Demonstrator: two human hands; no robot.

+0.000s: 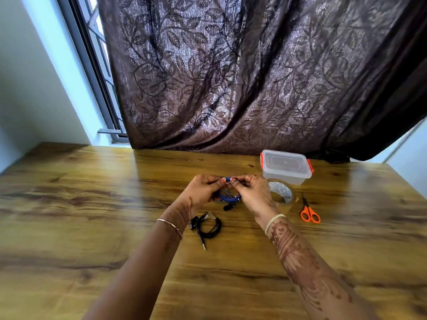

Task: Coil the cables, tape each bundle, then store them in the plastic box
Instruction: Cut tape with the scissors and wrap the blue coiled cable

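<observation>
The left hand and right hand pinch the blue cable coil with curled fingers, seemingly taping it; slackening could let loops spring apart.

Setting: a room in a home.

Evidence:
- Brown curtain with a woven leaf pattern, filling the upper centre and right.
- Metal-framed window with a grille, upper left.
- Plain pale painted wall, far left.
- Wood-grain surface set against the window side, across the lower half.
- Household items, right of centre: clip-lid plastic box, roll of clear packing tape, orange-handled scissors.
</observation>
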